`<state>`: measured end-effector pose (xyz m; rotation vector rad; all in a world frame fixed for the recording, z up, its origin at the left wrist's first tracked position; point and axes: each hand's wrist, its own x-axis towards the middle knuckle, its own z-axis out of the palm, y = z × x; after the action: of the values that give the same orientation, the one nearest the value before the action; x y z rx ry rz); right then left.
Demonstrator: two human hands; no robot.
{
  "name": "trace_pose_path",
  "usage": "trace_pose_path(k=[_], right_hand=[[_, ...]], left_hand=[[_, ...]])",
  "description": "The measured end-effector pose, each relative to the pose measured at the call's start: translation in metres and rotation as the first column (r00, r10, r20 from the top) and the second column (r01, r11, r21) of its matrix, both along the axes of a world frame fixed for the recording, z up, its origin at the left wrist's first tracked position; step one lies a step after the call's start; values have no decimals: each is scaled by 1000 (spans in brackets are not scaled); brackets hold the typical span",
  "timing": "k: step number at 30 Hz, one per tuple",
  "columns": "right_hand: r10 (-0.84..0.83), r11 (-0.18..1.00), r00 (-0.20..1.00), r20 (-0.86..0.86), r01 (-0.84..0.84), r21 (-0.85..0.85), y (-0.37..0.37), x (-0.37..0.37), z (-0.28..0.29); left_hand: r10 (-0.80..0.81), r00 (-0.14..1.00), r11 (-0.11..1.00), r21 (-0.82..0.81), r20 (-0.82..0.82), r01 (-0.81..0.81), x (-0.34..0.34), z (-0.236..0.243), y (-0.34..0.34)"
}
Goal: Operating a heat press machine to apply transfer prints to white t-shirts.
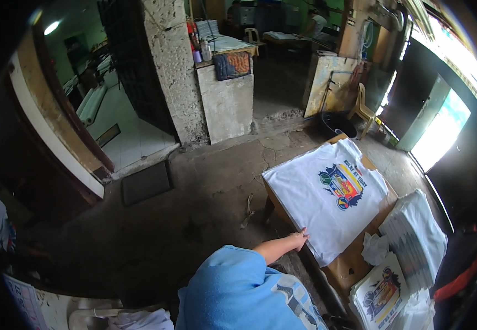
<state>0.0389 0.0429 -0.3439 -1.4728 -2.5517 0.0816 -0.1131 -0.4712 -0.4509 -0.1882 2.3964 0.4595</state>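
While the white shirt [310, 192] lies on the table [342, 268], my left hand [300, 238] is at its hem [295, 215], pinch unclear from here; I judge it light, limp, best held by both hem corners

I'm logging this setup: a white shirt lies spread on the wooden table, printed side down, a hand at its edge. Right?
No: the head view shows the white shirt printed side up, spread on the wooden table, the hand at its edge.

Fingers [304, 235] at printed shirt [307, 190] (white).
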Motion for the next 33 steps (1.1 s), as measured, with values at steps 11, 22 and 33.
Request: trace_pose_path(k=[11, 22, 33], right_hand=[[-23, 998, 999, 43, 21, 51, -5, -9, 6], [63, 998, 997, 42, -64, 10, 35, -9, -26], [42, 995, 988, -147, -55, -82, -5, -4, 11]], left_hand=[[-47, 975, 985, -151, 218, 81, -22, 0, 15], [-190, 982, 956, -226, 5, 186, -3, 38, 24], [235, 870, 909, 416, -434, -38, -14, 41, 52]])
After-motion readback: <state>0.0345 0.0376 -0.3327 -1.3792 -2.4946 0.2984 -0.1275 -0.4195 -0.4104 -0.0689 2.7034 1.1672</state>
